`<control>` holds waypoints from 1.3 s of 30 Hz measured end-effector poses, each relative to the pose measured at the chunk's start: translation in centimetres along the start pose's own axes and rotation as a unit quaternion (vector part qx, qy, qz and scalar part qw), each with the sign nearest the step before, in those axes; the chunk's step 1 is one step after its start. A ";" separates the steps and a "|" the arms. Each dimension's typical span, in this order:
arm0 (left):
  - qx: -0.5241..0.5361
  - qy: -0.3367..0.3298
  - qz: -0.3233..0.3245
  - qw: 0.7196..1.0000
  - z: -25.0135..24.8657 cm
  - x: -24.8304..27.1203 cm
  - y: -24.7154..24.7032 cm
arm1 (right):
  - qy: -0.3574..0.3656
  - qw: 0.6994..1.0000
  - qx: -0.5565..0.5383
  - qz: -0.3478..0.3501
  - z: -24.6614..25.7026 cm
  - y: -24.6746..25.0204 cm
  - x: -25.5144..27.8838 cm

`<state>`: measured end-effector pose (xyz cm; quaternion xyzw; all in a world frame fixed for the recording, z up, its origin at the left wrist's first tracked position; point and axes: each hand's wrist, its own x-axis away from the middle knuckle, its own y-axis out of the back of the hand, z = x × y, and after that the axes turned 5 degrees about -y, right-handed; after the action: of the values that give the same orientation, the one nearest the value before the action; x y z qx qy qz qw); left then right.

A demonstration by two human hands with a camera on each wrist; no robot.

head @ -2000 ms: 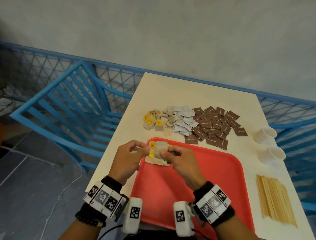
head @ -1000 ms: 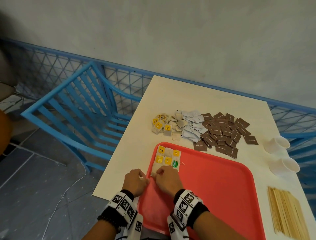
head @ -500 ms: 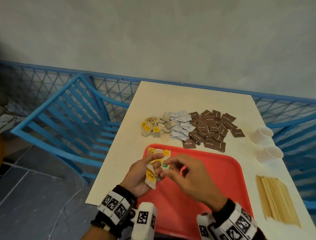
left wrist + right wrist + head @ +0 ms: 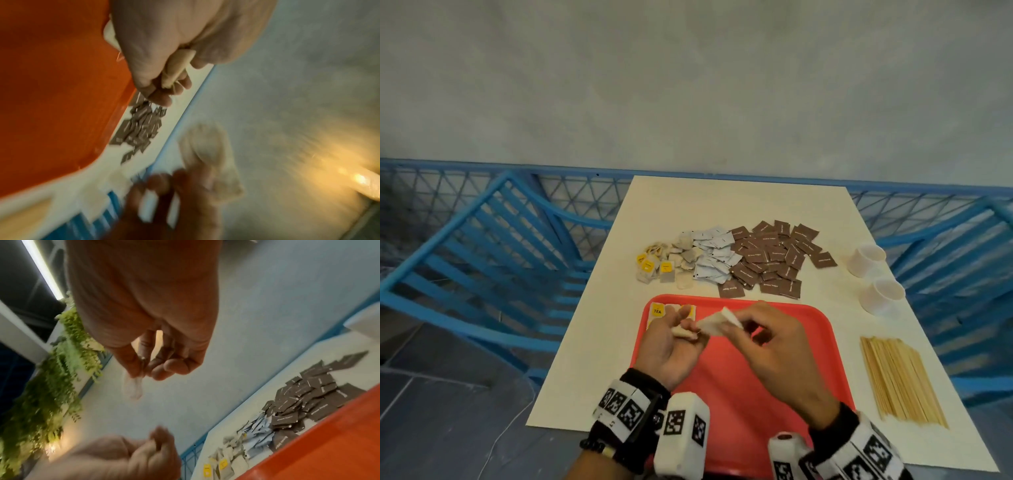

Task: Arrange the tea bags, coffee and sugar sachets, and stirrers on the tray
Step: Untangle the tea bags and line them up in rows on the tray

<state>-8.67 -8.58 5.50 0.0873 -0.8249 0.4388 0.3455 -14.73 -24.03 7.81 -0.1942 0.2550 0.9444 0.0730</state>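
Both hands hover over the far left part of the red tray point(image 4: 729, 373). My left hand point(image 4: 679, 329) lies palm up, its fingers curled round a small beige tea bag point(image 4: 685, 333), seen closer as the tea bag point(image 4: 177, 68) in the left wrist view. Just to the right, my right hand point(image 4: 736, 325) pinches a pale tea bag point(image 4: 717, 322) by one corner; the same tea bag point(image 4: 132, 386) hangs from its fingertips. Yellow-tagged tea bags point(image 4: 657, 311) lie in the tray's far left corner, partly hidden by the left hand.
Beyond the tray lie piles of tea bags point(image 4: 664, 265), pale sugar sachets point(image 4: 714, 260) and brown coffee sachets point(image 4: 774, 260). Two white cups point(image 4: 866, 258) stand at the right edge, with wooden stirrers point(image 4: 900, 380) in front of them. Blue chairs flank the cream table point(image 4: 739, 198).
The hands rose from the tray's near left edge. My right hand has drawn one tea bag off to the right, apart from the one in my left hand.
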 end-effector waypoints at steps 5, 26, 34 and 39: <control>-0.247 -0.029 0.112 0.962 -1.0 2.8 0.0 | 0.097 0.981 0.147 -0.076 -0.9 0.5 -0.5; -0.474 -0.391 0.180 0.768 -7.0 3.7 1.1 | -0.161 0.968 -0.189 0.035 3.2 -5.2 -3.8; -0.587 -0.304 0.044 0.749 -7.4 -1.7 8.7 | -0.409 0.888 -0.157 0.139 -3.9 -10.7 -2.9; -0.722 -0.244 -0.035 0.647 -5.3 -5.4 13.3 | -0.528 0.836 -0.052 0.138 -9.5 -15.1 -0.4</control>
<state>-7.98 2.73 -4.77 -0.0571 -0.9315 -0.3449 0.1004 -7.66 -15.91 -6.42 0.3676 0.1524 0.9158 0.0549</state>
